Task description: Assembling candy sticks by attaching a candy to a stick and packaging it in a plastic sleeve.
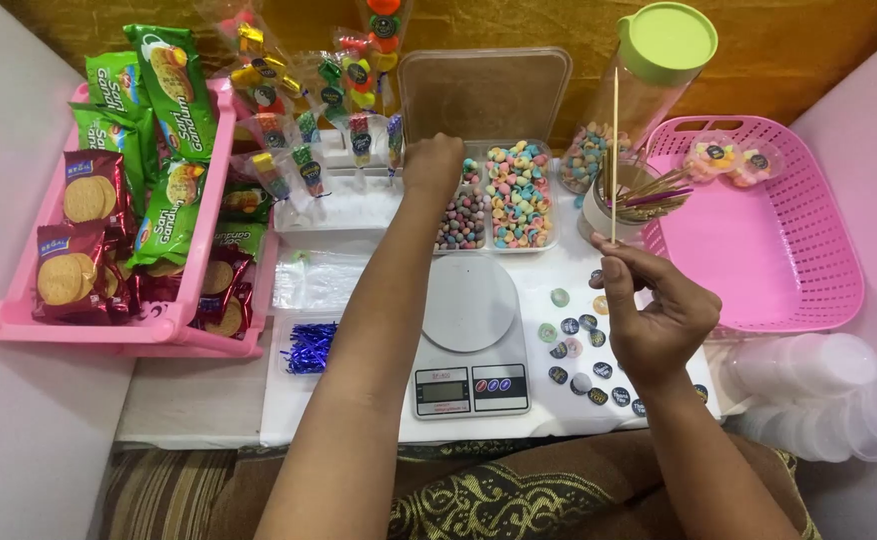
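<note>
Right hand (659,315), right of centre, pinches a thin wooden skewer (615,150) upright between thumb and fingertips; the skewer tip reaches up to the green-lidded jar (659,50). Left hand (433,165), upper centre, reaches into the divided clear tray (504,195) of pastel candies; fingers curled down, can't tell if they grip one. White kitchen scale (471,335) sits centre. Round stickers (579,345) lie beside it. Pink basket (769,240) at right, pink biscuit rack (109,320) at left.

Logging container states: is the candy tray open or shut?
Open: candy tray shows its sweets uncovered, its lid propped upright behind it.
</note>
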